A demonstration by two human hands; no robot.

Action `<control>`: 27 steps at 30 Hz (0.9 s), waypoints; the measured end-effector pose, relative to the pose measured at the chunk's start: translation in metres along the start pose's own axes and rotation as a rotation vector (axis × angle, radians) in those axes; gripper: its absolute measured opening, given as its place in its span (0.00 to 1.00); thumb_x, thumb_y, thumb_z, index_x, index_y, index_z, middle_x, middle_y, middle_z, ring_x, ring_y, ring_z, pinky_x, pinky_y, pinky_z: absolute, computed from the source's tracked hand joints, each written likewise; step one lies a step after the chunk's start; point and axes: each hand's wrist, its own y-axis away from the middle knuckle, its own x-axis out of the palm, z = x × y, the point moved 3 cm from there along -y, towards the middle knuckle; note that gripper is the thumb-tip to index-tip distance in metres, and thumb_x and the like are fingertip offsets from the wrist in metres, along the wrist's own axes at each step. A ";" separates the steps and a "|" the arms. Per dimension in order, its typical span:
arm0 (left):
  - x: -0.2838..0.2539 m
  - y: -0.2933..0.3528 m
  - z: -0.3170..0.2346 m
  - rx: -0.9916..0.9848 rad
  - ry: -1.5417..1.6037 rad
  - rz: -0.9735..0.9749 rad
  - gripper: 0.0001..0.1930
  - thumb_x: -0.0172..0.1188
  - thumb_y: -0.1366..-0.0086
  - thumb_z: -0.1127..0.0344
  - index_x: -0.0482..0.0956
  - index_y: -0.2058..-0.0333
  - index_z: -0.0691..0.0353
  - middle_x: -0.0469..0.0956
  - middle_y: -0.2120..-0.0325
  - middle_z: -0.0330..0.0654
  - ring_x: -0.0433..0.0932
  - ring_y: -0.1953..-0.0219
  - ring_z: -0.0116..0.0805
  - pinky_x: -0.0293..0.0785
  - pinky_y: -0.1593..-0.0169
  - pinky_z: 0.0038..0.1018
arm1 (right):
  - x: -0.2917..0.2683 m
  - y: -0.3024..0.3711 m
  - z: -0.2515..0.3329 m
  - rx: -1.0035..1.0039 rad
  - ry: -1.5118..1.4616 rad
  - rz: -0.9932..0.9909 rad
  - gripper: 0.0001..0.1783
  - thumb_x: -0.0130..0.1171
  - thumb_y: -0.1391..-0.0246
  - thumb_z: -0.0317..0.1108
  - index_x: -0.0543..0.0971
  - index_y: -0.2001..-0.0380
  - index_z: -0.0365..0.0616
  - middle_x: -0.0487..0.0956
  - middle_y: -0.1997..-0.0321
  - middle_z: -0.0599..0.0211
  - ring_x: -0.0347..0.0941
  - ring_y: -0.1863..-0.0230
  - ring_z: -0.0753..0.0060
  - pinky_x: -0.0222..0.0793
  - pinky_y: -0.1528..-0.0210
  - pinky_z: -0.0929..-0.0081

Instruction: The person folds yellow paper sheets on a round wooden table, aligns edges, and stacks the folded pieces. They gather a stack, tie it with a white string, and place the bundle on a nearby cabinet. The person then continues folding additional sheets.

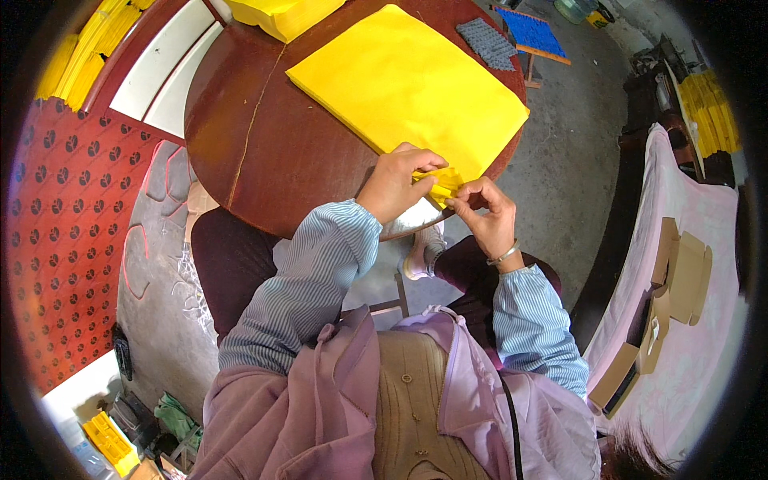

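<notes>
A flat stack of large yellow sheets (416,88) lies on a round dark-red wooden table (300,172). At the table's near edge, just in front of that stack, my two hands meet over a small folded piece of yellow paper (445,182). My left hand (398,181) has its thumb and fingers closed on the left side of the piece. From the right, my right hand (490,214) pinches the piece's other side between thumb and fingertips. Whether this folded part belongs to a sheet of the stack cannot be made out.
Another yellow pile (286,18) sits at the table's far side, and a grey textured pad (486,44) at its far right. A blue-topped stool (534,34) stands beyond. On my right, an open cardboard box (640,344) rests on a pink-covered surface (680,240).
</notes>
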 end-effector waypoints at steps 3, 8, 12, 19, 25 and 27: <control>-0.001 -0.002 0.001 -0.011 -0.023 0.014 0.15 0.66 0.37 0.75 0.85 0.51 0.61 0.84 0.57 0.48 0.86 0.55 0.41 0.83 0.48 0.31 | -0.003 0.001 0.007 -0.101 0.088 0.019 0.06 0.74 0.45 0.24 0.87 0.64 0.39 0.83 0.66 0.69 0.81 0.66 0.79 0.77 0.63 0.79; -0.002 -0.004 0.004 -0.003 0.014 0.019 0.15 0.66 0.37 0.75 0.86 0.51 0.61 0.84 0.57 0.49 0.86 0.55 0.41 0.83 0.48 0.31 | -0.004 0.001 0.003 -0.066 0.050 0.041 0.06 0.73 0.44 0.25 0.88 0.63 0.39 0.85 0.65 0.67 0.82 0.65 0.77 0.78 0.61 0.77; -0.003 -0.004 0.006 0.026 0.017 0.016 0.15 0.65 0.37 0.75 0.86 0.50 0.60 0.84 0.56 0.49 0.86 0.55 0.41 0.83 0.48 0.31 | -0.001 0.000 -0.006 0.047 -0.066 0.043 0.07 0.74 0.45 0.24 0.88 0.63 0.37 0.85 0.64 0.67 0.82 0.64 0.78 0.79 0.60 0.78; -0.006 -0.001 0.003 0.084 0.036 0.048 0.17 0.67 0.39 0.76 0.86 0.51 0.58 0.85 0.56 0.47 0.86 0.55 0.41 0.83 0.48 0.32 | 0.001 -0.002 -0.016 0.206 -0.239 0.040 0.07 0.75 0.45 0.24 0.87 0.63 0.37 0.85 0.65 0.70 0.82 0.64 0.79 0.80 0.60 0.79; 0.000 -0.001 0.001 0.014 0.012 -0.010 0.16 0.68 0.39 0.76 0.86 0.52 0.60 0.84 0.56 0.48 0.87 0.56 0.40 0.83 0.49 0.32 | 0.002 -0.001 -0.009 0.077 -0.107 -0.005 0.06 0.75 0.46 0.25 0.87 0.65 0.39 0.84 0.66 0.71 0.80 0.66 0.81 0.78 0.61 0.79; 0.001 -0.003 0.002 -0.011 -0.003 -0.017 0.15 0.67 0.39 0.75 0.86 0.52 0.61 0.84 0.56 0.48 0.87 0.56 0.40 0.83 0.49 0.32 | 0.000 0.000 -0.004 0.026 -0.044 -0.008 0.06 0.75 0.46 0.25 0.87 0.65 0.39 0.84 0.67 0.70 0.80 0.66 0.81 0.78 0.61 0.79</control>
